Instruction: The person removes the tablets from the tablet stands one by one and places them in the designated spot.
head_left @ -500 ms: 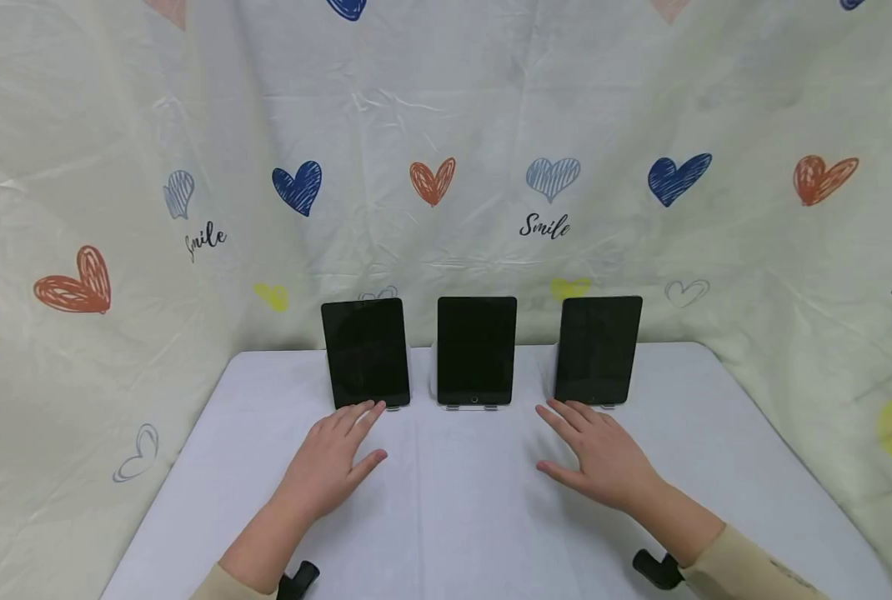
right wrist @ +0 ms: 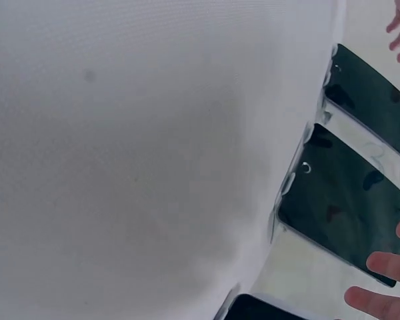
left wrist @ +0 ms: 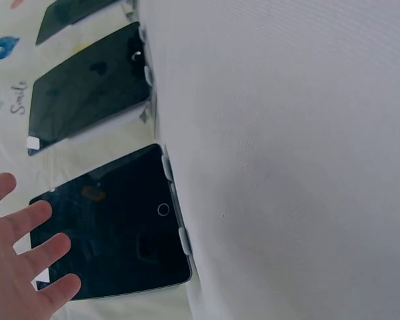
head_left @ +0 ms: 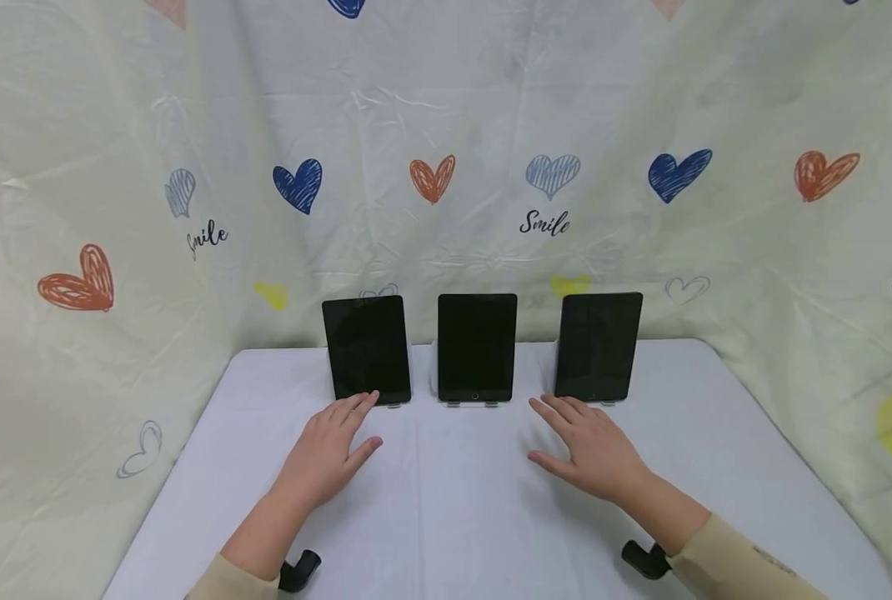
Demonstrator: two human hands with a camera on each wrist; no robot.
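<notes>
Three dark tablets stand upright on small stands in a row at the back of the white table (head_left: 453, 517): left tablet (head_left: 367, 348), middle tablet (head_left: 477, 346), right tablet (head_left: 598, 345). My left hand (head_left: 332, 454) lies flat with straight fingers, its fingertips at the lower edge of the left tablet (left wrist: 113, 230); contact cannot be told. My right hand (head_left: 587, 443) is spread palm down just in front of the right tablet, holding nothing. In the right wrist view its fingertips (right wrist: 387, 283) show beside the middle tablet (right wrist: 347, 213).
A cream cloth printed with hearts (head_left: 431, 179) and the word "Smile" hangs behind and to both sides of the table. The table's front part stretches between and around my forearms. Black wrist mounts (head_left: 644, 558) sit by the sleeves.
Both hands have edged slightly forward toward the tablets, staying flat and spread. The tablets have not moved.
</notes>
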